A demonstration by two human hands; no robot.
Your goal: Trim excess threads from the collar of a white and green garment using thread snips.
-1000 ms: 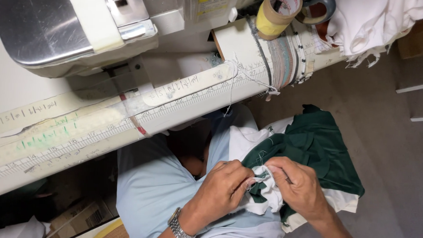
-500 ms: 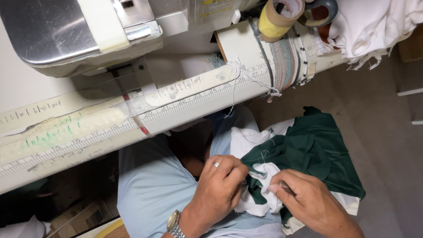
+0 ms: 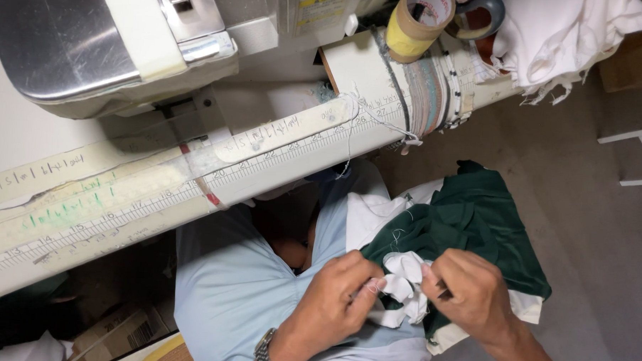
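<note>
A dark green and white garment [image 3: 476, 228] lies bunched on my lap, over pale blue clothing [image 3: 232, 291]. My left hand [image 3: 335, 298], with a metal watch at the wrist, pinches a crumpled white part of the cloth [image 3: 405, 283]. My right hand [image 3: 473, 292] grips the same white bunch from the right, and a small dark tool tip shows between its fingers. The two hands sit close together, almost touching.
A sewing machine [image 3: 91, 44] stands on a white table whose front edge [image 3: 193, 176] carries taped measuring scales. Two tape rolls [image 3: 419, 20] and a pile of white fabric [image 3: 568, 32] sit at the table's right end. Grey floor lies to the right.
Both hands have turned the garment, bringing more white cloth up between them. My right hand has closed in over the bunch.
</note>
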